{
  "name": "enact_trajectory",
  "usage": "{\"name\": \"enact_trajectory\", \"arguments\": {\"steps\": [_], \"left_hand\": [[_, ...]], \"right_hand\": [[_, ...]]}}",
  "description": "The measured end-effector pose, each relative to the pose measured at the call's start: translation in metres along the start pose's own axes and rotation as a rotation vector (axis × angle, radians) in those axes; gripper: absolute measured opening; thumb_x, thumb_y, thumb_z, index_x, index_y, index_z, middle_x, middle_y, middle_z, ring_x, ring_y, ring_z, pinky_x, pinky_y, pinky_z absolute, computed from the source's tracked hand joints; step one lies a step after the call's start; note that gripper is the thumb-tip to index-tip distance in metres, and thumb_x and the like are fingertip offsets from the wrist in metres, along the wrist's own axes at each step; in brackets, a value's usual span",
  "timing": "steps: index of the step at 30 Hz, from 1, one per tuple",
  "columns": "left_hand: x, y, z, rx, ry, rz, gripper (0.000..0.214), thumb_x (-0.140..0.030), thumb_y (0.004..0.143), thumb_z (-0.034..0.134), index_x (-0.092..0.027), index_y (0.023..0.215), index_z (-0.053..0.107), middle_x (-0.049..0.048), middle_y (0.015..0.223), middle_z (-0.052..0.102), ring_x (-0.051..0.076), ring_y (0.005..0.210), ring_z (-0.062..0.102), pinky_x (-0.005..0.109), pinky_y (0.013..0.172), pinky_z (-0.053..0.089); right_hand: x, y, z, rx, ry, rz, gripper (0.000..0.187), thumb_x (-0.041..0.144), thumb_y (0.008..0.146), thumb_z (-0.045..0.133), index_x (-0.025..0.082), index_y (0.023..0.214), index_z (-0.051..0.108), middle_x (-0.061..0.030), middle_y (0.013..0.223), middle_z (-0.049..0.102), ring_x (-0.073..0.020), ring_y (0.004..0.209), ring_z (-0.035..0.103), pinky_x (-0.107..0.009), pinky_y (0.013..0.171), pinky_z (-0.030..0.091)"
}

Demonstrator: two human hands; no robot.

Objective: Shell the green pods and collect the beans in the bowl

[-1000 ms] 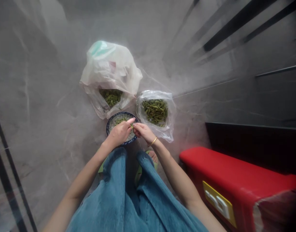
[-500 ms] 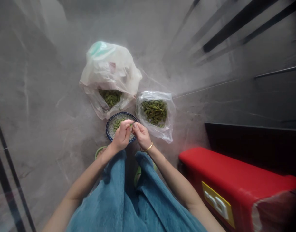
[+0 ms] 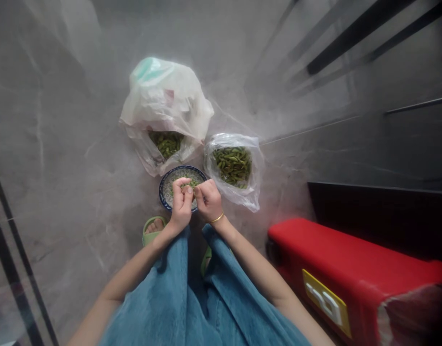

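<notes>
Both my hands meet over a blue-rimmed bowl (image 3: 165, 181) on the floor that holds shelled green beans. My left hand (image 3: 182, 204) and my right hand (image 3: 208, 202) are closed, fingertips pinched together on one green bean pod (image 3: 194, 191) between them. A gold bangle circles my right wrist. Behind the bowl on the left lies a white plastic bag (image 3: 163, 101) with green pods showing in its mouth. To the right of the bowl a clear plastic bag (image 3: 233, 166) stands open, full of green pods.
I sit low over a grey marble floor (image 3: 62, 144), blue jeans on my legs and green sandals (image 3: 153, 226) on my feet. A red box with a yellow label (image 3: 350, 274) stands at my right. Dark rails run along the left and upper right.
My hands have drawn back toward me and turned upright, knuckles closer together over the bowl's near edge. My left foot in its sandal has come into view.
</notes>
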State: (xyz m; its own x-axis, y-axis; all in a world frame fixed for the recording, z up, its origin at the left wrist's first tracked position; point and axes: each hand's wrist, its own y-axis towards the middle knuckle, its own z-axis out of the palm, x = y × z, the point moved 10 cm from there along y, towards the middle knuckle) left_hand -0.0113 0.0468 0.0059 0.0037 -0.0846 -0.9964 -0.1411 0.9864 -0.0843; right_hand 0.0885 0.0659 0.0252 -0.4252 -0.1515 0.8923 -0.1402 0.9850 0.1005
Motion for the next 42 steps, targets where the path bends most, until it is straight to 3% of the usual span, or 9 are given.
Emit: {"name": "enact_trajectory", "arguments": {"steps": [3,7,9,15,21,29,35,42], "left_hand": [[0.004,-0.001,-0.001,-0.006,0.029,0.004,0.025,-0.04,0.097,0.041,-0.026,0.117,0.039,-0.0047,0.067,0.035,0.009,0.055,0.038,0.02,0.051,0.038],[0.002,0.0,-0.009,-0.044,0.169,0.1,0.028,-0.04,0.097,0.041,-0.025,0.12,0.041,0.0015,0.09,0.05,0.011,0.074,0.05,0.025,0.072,0.045],[0.005,0.001,-0.015,-0.079,0.188,0.093,0.028,-0.04,0.096,0.041,-0.024,0.12,0.042,0.0024,0.095,0.05,0.011,0.076,0.05,0.026,0.075,0.045],[0.01,0.004,-0.02,-0.109,0.066,0.05,0.025,-0.042,0.095,0.042,-0.025,0.113,0.046,0.0005,0.088,0.047,0.009,0.068,0.045,0.022,0.067,0.043],[0.005,0.001,-0.022,-0.081,0.136,0.083,0.022,-0.04,0.097,0.039,-0.023,0.108,0.049,0.0036,0.099,0.052,0.013,0.09,0.053,0.025,0.083,0.046],[-0.014,-0.007,-0.015,-0.008,0.269,0.241,0.019,-0.035,0.099,0.037,-0.021,0.107,0.048,0.0026,0.094,0.056,0.012,0.083,0.058,0.025,0.076,0.048],[-0.032,-0.014,-0.003,0.083,0.444,0.469,0.017,-0.027,0.099,0.035,-0.019,0.107,0.047,0.0022,0.087,0.059,0.012,0.078,0.059,0.026,0.072,0.048],[-0.03,-0.016,-0.006,0.044,0.489,0.457,0.021,-0.027,0.1,0.032,-0.019,0.109,0.049,0.0043,0.094,0.061,0.013,0.089,0.062,0.027,0.079,0.049]], "right_hand": [[0.0,-0.004,0.002,0.005,-0.101,-0.064,0.033,0.03,0.094,0.04,0.022,0.063,0.048,-0.0042,0.063,0.049,-0.0185,0.067,0.041,-0.036,0.071,0.035],[0.006,-0.011,0.004,0.002,-0.094,-0.116,0.029,0.028,0.094,0.039,0.022,0.07,0.053,-0.0052,0.066,0.053,-0.0186,0.068,0.044,-0.035,0.07,0.036],[0.006,-0.012,0.008,0.027,-0.034,-0.077,0.028,0.029,0.094,0.038,0.022,0.074,0.055,-0.0056,0.069,0.055,-0.0188,0.07,0.047,-0.035,0.07,0.038],[-0.002,-0.005,0.015,0.115,0.073,0.116,0.029,0.036,0.093,0.04,0.022,0.07,0.051,-0.0039,0.069,0.054,-0.0167,0.069,0.048,-0.032,0.069,0.039],[-0.017,-0.015,0.033,0.306,0.348,0.381,0.028,0.043,0.092,0.04,0.022,0.074,0.043,0.0031,0.063,0.046,-0.0119,0.06,0.043,-0.026,0.061,0.037],[-0.023,-0.029,0.044,0.32,0.6,0.509,0.037,0.056,0.09,0.038,0.023,0.074,0.039,0.0045,0.059,0.042,-0.0109,0.052,0.041,-0.026,0.051,0.036],[-0.029,-0.034,0.047,0.3,0.63,0.599,0.034,0.054,0.087,0.041,0.024,0.072,0.037,0.0047,0.058,0.038,-0.0107,0.049,0.037,-0.026,0.045,0.033],[-0.024,-0.031,0.041,0.315,0.555,0.531,0.031,0.049,0.09,0.036,0.023,0.074,0.039,0.0041,0.06,0.038,-0.011,0.053,0.037,-0.026,0.05,0.034]]}}
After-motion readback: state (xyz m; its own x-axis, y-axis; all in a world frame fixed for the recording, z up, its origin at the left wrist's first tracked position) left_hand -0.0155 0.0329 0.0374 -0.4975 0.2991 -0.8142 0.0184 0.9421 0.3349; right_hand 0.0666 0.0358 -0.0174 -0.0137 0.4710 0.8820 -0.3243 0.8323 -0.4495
